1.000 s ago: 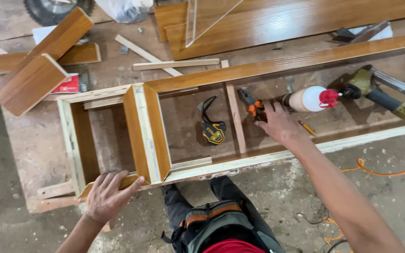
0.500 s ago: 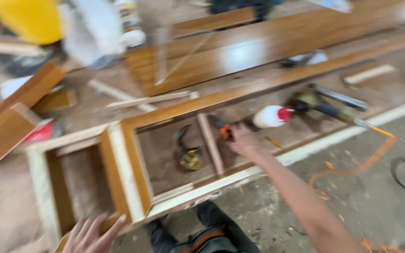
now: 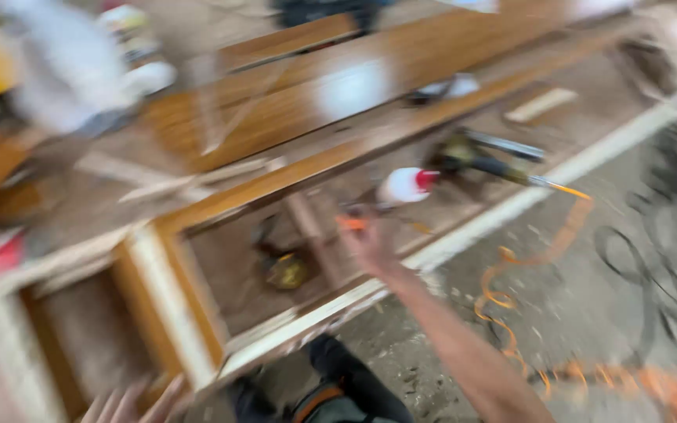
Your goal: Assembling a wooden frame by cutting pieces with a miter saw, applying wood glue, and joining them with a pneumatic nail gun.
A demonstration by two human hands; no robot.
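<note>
Right fingers: blurred, grip impossible to tell; right hand (image 3: pixel 370 243) sits at an orange-handled tool (image 3: pixel 352 223).
Left fingers: spread loose; left hand (image 3: pixel 131 403) beside the wooden frame (image 3: pixel 162 290).
Nearby: white bottle (image 3: pixel 405 186), orange cord (image 3: pixel 511 290).

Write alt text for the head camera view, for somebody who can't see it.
Blurred look down at a workbench: the person's right hand reaches into a long wooden frame toward an orange-handled tool, beside a white bottle with a red cap. The left hand shows only fingers at the bottom edge, by the frame's corner. An orange cord trails across the floor on the right.
</note>
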